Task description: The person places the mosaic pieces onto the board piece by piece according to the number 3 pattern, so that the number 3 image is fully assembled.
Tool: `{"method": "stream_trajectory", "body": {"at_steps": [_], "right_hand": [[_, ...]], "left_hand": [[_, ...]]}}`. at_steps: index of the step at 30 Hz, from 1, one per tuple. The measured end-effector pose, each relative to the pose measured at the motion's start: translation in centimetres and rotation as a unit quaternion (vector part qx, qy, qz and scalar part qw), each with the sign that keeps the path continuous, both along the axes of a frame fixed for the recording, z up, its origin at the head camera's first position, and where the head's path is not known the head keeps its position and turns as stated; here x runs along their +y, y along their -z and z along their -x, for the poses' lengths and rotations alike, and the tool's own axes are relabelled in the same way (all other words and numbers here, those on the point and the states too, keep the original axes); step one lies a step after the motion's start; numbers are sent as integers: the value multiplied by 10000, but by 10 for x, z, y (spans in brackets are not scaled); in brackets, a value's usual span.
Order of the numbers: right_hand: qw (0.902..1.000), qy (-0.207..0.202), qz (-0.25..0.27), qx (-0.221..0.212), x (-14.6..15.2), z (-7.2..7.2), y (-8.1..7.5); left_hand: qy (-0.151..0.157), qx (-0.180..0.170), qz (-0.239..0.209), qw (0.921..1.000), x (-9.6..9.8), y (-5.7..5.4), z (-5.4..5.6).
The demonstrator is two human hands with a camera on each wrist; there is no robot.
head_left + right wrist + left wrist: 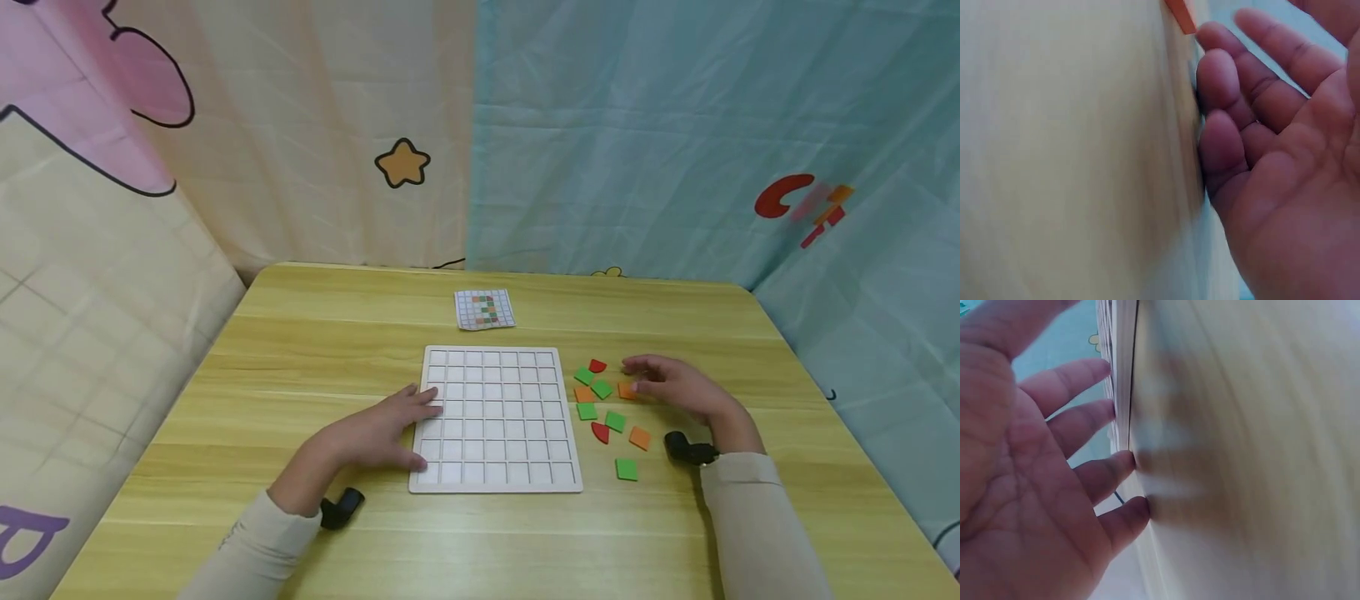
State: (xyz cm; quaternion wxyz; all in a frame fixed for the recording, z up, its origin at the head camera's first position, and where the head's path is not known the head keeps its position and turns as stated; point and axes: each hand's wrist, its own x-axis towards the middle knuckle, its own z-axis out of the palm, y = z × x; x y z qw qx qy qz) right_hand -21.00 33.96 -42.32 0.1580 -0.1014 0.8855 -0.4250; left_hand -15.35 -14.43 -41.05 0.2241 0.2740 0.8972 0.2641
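A white square board (495, 489) with a grid of raised lines lies in the middle of the table. My left hand (378, 429) rests at its left side with fingers spread, the fingertips and thumb over the edge. In the left wrist view the fingers (1079, 422) reach to the board's side. To the board's right my right hand (682, 385) hovers low over the table, fingers loosely bent. Its thumb is right at an orange square tile (626, 391). That orange tile (1182, 14) also appears just beyond the fingertips in the right wrist view.
Beside the board several small pieces are scattered: green squares such as one green tile (626, 469), another orange tile (640, 438) and red quarter-circles such as one red piece (601, 432). A printed pattern card (465, 321) lies behind the board. Curtains surround the wooden table (337, 308).
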Motion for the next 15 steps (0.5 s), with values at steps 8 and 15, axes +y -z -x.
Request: {"method": "stream_trajectory", "body": {"at_steps": [8,15], "right_hand": [[9996,-128,202,-154,1,-2,3],[9999,8,47,-146,2,-2,5]], "left_hand": [[86,48,-189,9998,-5,5,-1],[51,-96,-475,9988,-10,11,-1]]}}
